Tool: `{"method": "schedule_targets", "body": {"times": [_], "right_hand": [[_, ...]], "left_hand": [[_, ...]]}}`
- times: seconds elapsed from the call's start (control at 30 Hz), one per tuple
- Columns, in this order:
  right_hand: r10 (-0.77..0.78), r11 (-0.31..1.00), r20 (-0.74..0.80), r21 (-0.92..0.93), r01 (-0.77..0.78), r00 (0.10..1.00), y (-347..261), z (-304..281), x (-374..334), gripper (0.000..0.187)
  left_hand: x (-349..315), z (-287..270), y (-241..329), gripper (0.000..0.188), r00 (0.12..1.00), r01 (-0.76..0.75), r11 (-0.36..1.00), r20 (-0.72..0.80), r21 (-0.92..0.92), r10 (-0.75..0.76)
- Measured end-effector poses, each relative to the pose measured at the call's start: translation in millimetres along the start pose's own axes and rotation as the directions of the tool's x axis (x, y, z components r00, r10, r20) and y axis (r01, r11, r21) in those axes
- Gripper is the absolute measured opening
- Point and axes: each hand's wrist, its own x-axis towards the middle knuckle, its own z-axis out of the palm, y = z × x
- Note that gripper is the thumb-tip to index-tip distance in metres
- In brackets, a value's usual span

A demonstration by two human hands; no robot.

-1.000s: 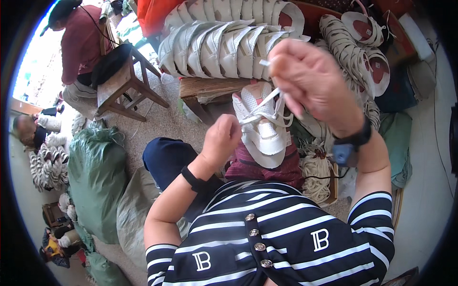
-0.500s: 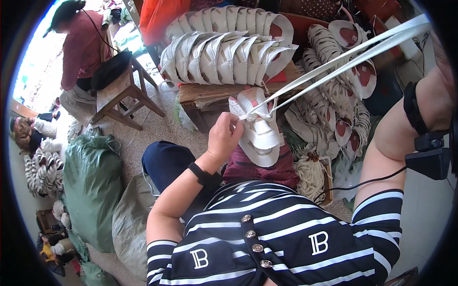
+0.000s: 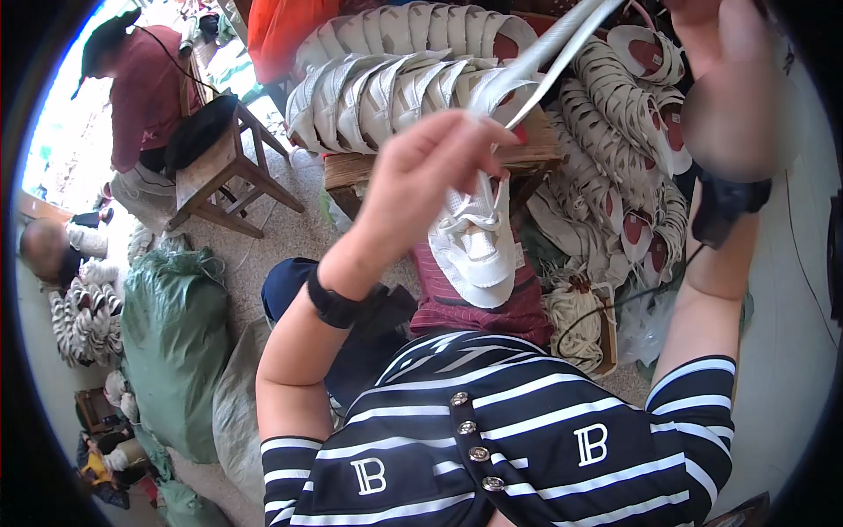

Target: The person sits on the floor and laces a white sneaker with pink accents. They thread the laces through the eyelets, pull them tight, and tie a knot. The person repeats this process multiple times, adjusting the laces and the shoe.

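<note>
A white shoe upper (image 3: 474,255) with perforated panels lies on my lap, on maroon cloth, its toe toward me. White laces cross its front. My left hand (image 3: 421,176), blurred by motion, is raised over the shoe's opening with its fingers closed around the shoelace (image 3: 544,75). Two lace strands run from there up and right past the top edge. High at the right is my right hand (image 3: 716,61), smeared and partly cut off by the top edge; its fingers and their hold on the lace cannot be made out.
Nested white uppers (image 3: 378,101) lie on a wooden bench (image 3: 351,171) ahead. More stacked uppers (image 3: 606,167) are to the right, above a box of laces (image 3: 575,329). At left are a green sack (image 3: 171,351), a wooden stool (image 3: 211,180) and a seated person (image 3: 149,88).
My left hand has moved up and right from the shoe's lacing along the strands. My right hand has swung up and leftward, taking the lace ends out of the picture.
</note>
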Motion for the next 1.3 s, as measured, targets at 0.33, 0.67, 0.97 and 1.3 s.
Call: {"method": "schedule_targets", "body": {"times": [0.33, 0.67, 0.97, 1.3], "right_hand": [[0.491, 0.658, 0.531, -0.745, 0.106, 0.691, 158.8, -14.6, -196.8, 0.019], [0.275, 0.611, 0.545, -0.735, 0.294, 0.792, 169.7, -17.0, -210.4, 0.009], [0.381, 0.828, -0.015, -0.439, -0.348, 0.925, 141.5, -74.5, -145.0, 0.019], [0.211, 0.957, -0.559, -0.049, -0.286, 0.802, 60.2, -306.4, -33.9, 0.030]], "left_hand": [[-20.9, -82.7, -27.3, 0.026, 0.912, -0.130, 0.877, -0.402, -0.463, -0.077], [-79.4, -161.9, -39.2, 0.025, 0.862, -0.204, 0.772, -0.484, -0.602, -0.149], [-74.2, -150.6, -7.8, 0.028, 0.602, -0.264, 0.872, -0.777, -0.413, -0.185], [-104.5, -239.5, -21.5, 0.027, 0.843, -0.261, 0.789, -0.530, -0.555, -0.094]]}}
